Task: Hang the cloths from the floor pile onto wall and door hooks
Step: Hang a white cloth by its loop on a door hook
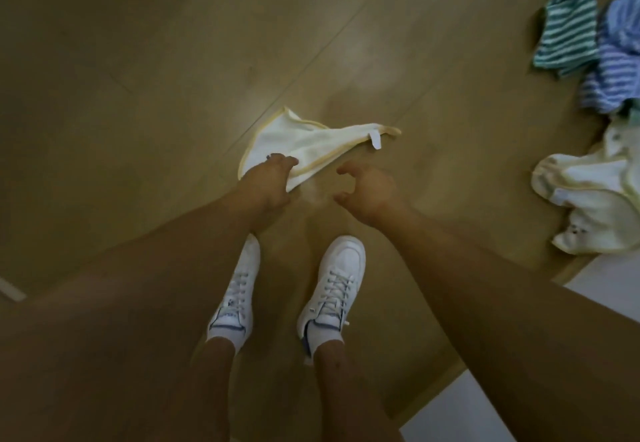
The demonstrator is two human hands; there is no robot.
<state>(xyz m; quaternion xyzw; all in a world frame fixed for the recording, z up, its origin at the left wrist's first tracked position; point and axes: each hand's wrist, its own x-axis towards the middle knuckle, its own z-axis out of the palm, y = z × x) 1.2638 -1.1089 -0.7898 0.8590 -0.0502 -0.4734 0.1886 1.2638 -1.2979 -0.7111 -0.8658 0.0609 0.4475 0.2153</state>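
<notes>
A white cloth with a yellow hem (pixel 311 142) lies on the wooden floor in the middle of the head view, a small white loop tag at its right corner. My left hand (pixel 272 182) grips its lower left corner. My right hand (pixel 369 192) hovers just right of the cloth with fingers loosely curled, holding nothing. The floor pile sits at the right edge: a green-striped cloth (pixel 568 26), a blue-striped cloth (pixel 616 61) and pale yellow-hemmed cloths (pixel 588 199).
My two white sneakers (pixel 332 289) stand on the floor just below the hands. A white surface (pixel 595 279) borders the floor at the lower right. No hooks, wall or door are in view.
</notes>
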